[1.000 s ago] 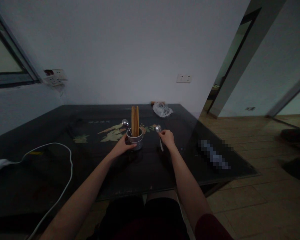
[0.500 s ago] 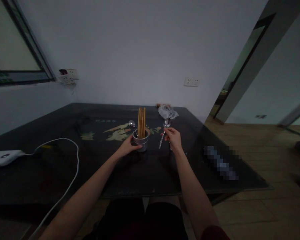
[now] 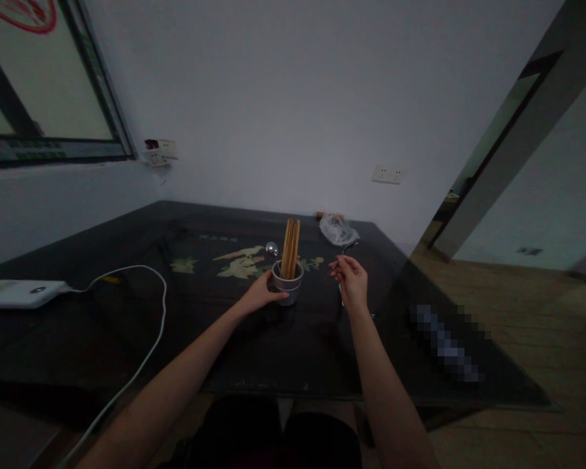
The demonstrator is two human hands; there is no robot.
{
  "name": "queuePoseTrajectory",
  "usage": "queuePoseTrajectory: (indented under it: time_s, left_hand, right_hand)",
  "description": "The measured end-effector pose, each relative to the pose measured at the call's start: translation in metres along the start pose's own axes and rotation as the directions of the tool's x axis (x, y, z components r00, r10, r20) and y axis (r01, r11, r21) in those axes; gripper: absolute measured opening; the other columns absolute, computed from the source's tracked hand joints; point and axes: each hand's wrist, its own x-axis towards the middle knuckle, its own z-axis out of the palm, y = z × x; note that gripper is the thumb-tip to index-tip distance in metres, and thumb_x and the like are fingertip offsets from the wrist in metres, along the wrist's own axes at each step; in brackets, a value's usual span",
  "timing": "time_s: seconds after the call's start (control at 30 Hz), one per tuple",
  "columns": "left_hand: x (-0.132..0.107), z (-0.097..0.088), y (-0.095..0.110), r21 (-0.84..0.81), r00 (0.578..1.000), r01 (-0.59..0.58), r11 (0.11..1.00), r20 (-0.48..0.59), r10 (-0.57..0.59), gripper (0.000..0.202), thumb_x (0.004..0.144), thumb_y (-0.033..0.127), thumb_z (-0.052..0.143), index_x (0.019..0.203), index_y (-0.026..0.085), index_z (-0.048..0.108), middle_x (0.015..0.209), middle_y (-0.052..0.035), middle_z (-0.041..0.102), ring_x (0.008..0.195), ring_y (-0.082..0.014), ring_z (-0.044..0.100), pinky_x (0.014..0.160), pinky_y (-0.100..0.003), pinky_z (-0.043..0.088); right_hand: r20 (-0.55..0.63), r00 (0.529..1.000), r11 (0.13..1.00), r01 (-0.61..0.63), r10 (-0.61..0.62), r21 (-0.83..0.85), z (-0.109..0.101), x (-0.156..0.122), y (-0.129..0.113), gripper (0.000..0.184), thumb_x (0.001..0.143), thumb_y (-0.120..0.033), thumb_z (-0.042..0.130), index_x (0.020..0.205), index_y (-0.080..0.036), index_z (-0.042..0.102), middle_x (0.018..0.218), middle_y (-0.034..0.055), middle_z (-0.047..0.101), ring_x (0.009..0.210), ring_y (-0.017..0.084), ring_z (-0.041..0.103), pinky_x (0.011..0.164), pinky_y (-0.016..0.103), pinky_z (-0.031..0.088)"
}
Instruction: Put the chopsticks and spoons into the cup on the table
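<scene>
A grey metal cup [image 3: 293, 286] stands upright on the dark table, with several wooden chopsticks [image 3: 290, 249] in it. One metal spoon [image 3: 272, 249] leans out of its left side, bowl up. My left hand [image 3: 262, 294] is wrapped round the cup's left side, thumb across its front. To the right of the cup, my right hand [image 3: 351, 280] pinches another metal spoon [image 3: 350, 247] above the table. That spoon is seen nearly edge-on, its bowl pointing away to the upper right, its handle partly hidden by the fingers.
A clear plastic bag [image 3: 338, 230] lies by the wall at the back of the table [image 3: 254, 365]. On the left rests a white device [image 3: 22, 294] with a white cable [image 3: 163, 312] running off the front edge. A pixelated object [image 3: 446, 342] lies at the right.
The spoon in my right hand has turned from facing me to nearly edge-on. My left hand keeps its hold on the cup. The whole view has shifted slightly.
</scene>
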Motion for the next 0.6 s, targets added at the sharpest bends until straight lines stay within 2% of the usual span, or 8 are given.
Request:
queuePoseTrajectory:
  time_s: [0.17,0.33,0.6]
  left_hand:
    - [0.001,-0.001,-0.002,0.021,1.0,-0.028,0.999,-0.004,0.028,0.081,0.058,0.026,0.082,0.128,0.015,0.044,0.129,-0.0166,0.055,0.114,-0.0292,0.056,0.101,-0.048,0.041]
    - [0.002,-0.001,-0.004,0.039,0.999,-0.044,0.998,-0.006,0.045,0.081,0.057,0.026,0.082,0.128,0.013,0.044,0.128,-0.0171,0.056,0.113,-0.0288,0.057,0.101,-0.048,0.042]
    - [0.003,-0.002,-0.004,0.005,0.999,-0.043,0.999,0.014,0.043,0.082,0.058,0.025,0.082,0.129,0.015,0.044,0.129,-0.016,0.055,0.111,-0.028,0.058,0.099,-0.047,0.044]
  right_hand:
    - [-0.031,0.999,0.999,0.023,-0.022,0.045,0.003,-0.002,-0.001,0.03,0.064,-0.037,0.073,0.082,-0.015,0.065,0.068,0.0036,0.07,0.046,0.008,0.053,0.042,0.019,0.037]
    - [-0.015,0.999,0.996,0.034,-0.033,0.083,0.007,-0.004,-0.001,0.029,0.064,-0.036,0.074,0.082,-0.015,0.066,0.068,0.0038,0.071,0.046,0.007,0.051,0.042,0.019,0.036]
    - [-0.057,0.997,0.993,0.064,-0.058,0.1,0.012,-0.008,0.0,0.026,0.066,-0.033,0.074,0.082,-0.015,0.065,0.072,0.0041,0.072,0.052,0.008,0.055,0.044,0.019,0.036]
